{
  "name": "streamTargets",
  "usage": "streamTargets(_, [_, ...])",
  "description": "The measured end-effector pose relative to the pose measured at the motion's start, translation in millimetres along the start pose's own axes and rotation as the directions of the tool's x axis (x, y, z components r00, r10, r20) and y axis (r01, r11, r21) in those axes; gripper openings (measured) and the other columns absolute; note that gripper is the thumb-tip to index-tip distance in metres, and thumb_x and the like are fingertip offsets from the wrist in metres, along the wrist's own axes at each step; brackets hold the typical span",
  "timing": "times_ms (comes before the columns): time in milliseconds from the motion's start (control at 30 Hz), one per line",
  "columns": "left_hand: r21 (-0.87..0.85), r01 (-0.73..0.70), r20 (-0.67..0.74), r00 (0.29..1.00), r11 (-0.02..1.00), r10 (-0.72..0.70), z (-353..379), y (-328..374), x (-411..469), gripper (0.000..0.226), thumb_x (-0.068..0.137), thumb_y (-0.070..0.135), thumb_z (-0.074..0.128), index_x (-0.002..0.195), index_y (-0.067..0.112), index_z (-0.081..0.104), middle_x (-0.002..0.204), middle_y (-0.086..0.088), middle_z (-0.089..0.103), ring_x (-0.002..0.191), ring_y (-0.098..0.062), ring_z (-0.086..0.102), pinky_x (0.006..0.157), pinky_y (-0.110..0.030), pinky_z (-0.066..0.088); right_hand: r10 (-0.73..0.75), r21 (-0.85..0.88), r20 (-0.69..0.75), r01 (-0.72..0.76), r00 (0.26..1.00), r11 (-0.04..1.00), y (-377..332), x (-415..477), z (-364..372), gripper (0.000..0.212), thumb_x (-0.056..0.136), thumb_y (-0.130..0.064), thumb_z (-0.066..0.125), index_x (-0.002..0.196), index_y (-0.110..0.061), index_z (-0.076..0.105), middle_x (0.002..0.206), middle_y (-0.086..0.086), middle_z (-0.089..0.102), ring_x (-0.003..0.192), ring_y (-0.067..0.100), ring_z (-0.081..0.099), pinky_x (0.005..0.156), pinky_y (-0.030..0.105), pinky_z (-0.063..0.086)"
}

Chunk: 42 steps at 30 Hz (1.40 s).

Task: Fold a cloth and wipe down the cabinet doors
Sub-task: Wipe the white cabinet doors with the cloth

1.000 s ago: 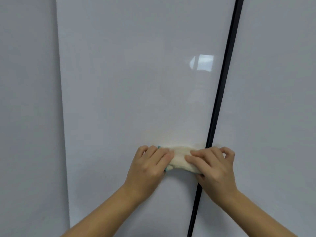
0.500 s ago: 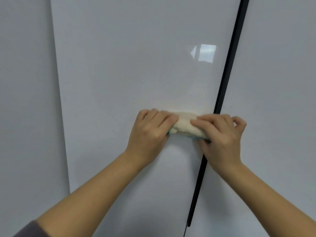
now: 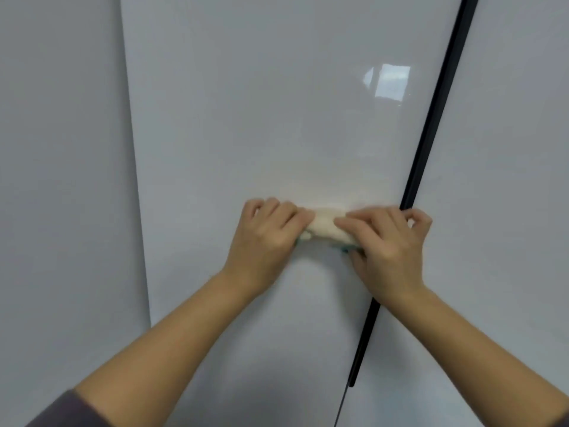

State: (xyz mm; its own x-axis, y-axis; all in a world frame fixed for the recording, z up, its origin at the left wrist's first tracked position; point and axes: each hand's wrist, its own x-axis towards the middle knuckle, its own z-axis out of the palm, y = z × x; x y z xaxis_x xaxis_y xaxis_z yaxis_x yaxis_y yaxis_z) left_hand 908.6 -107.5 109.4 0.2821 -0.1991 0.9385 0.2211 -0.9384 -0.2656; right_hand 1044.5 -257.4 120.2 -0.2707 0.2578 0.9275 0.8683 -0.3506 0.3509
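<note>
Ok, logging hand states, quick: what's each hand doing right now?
Left hand: holds the cloth against the cabinet door.
Right hand: holds the same cloth.

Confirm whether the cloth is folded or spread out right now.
Folded: the cloth shows only as a narrow cream bundle on the cabinet door, gripped by the left hand and right hand. Number of folds: cannot tell.

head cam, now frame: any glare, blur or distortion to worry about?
Head view: a window-shaped glare patch sits on the glossy cabinet door, upper right, above the hands; head view: the left hand, right hand and cloth are slightly motion-smeared; head view: the black strip and door edges lean rather than run vertical.
</note>
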Motion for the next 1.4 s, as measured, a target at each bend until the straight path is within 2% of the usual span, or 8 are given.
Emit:
streamTargets(133, [0.048,0.045,-0.107,0.993,0.998,-0.040,-12,-36,53,0.014,0.086,0.015,0.066,0.099,0.011,0.071,0.089,-0.005,0.067,0.082,-0.026,0.059,0.073,-0.036,0.037,0.102,-0.001,-0.042,-0.102,0.994,0.995,0,65,9,0.027,0.072,-0.009,0.063,0.095,-0.021,0.073,0.092,-0.002,0.066,0.082,0.022,0.057,0.079,0.034,0.021])
streamTargets(267, [-0.008,0.080,-0.102,0.992,0.997,-0.080,-10,-37,23,0.015,0.084,0.010,0.068,0.098,0.006,0.071,0.087,-0.009,0.065,0.080,-0.025,0.056,0.069,-0.036,0.042,0.102,0.071,-0.001,-0.102,0.995,0.992,-17,45,17,0.024,0.074,-0.009,0.068,0.094,-0.020,0.074,0.090,-0.002,0.066,0.082,0.021,0.056,0.080,0.034,0.022])
streamTargets(433, [-0.063,0.144,0.100,0.985,0.988,-0.137,0,-14,-101,0.021,0.081,0.013,0.073,0.100,0.008,0.065,0.083,-0.008,0.062,0.077,-0.026,0.052,0.067,-0.036,0.040,-0.092,0.139,0.123,0.074,0.988,0.987,-60,-45,32,0.012,0.086,-0.011,0.065,0.088,-0.021,0.072,0.082,-0.003,0.067,0.067,0.024,0.059,0.072,0.036,0.027])
streamTargets(567, [-0.086,0.166,0.218,0.965,0.982,-0.144,-1,-11,-133,0.019,0.082,0.016,0.070,0.098,0.013,0.059,0.079,-0.005,0.058,0.071,-0.026,0.053,0.065,-0.034,0.038,-0.175,0.137,0.190,0.150,0.966,0.979,-73,-65,38,0.013,0.079,-0.008,0.072,0.085,-0.020,0.071,0.076,-0.002,0.065,0.063,0.023,0.057,0.072,0.035,0.027])
streamTargets(867, [0.058,0.125,-0.018,0.992,0.990,-0.124,-29,-82,-18,0.017,0.083,0.013,0.068,0.098,0.005,0.068,0.086,-0.010,0.062,0.079,-0.023,0.049,0.069,-0.034,0.036,-0.001,0.106,0.017,0.000,1.000,0.994,-63,55,52,0.015,0.076,-0.021,0.072,0.091,-0.021,0.073,0.082,0.000,0.064,0.072,0.025,0.057,0.074,0.037,0.025])
streamTargets(967, [0.038,0.162,-0.040,0.986,0.986,-0.160,-27,-82,-26,0.017,0.083,0.013,0.068,0.098,0.005,0.068,0.085,-0.011,0.061,0.079,-0.024,0.049,0.069,-0.035,0.037,0.042,0.099,0.000,-0.042,0.999,0.994,-73,51,57,0.013,0.078,-0.015,0.071,0.090,-0.021,0.073,0.080,0.001,0.063,0.071,0.026,0.056,0.074,0.037,0.025])
streamTargets(1234, [0.036,0.305,0.229,0.924,0.952,-0.305,-13,-41,-170,0.015,0.082,0.018,0.063,0.092,0.015,0.053,0.076,-0.004,0.052,0.067,-0.027,0.050,0.060,-0.034,0.036,-0.168,0.121,0.171,0.148,0.971,0.982,-125,-59,74,0.019,0.084,-0.006,0.065,0.076,-0.022,0.070,0.070,-0.002,0.059,0.062,0.022,0.050,0.069,0.034,0.027])
streamTargets(1400, [0.053,0.229,0.249,0.940,0.972,-0.235,-27,-65,-146,0.024,0.077,0.010,0.070,0.094,0.014,0.055,0.078,-0.008,0.054,0.071,-0.028,0.050,0.063,-0.036,0.037,-0.158,0.138,0.143,0.138,0.977,0.981,-126,-32,77,0.015,0.081,-0.008,0.067,0.076,-0.022,0.069,0.068,-0.001,0.057,0.061,0.024,0.052,0.069,0.035,0.026])
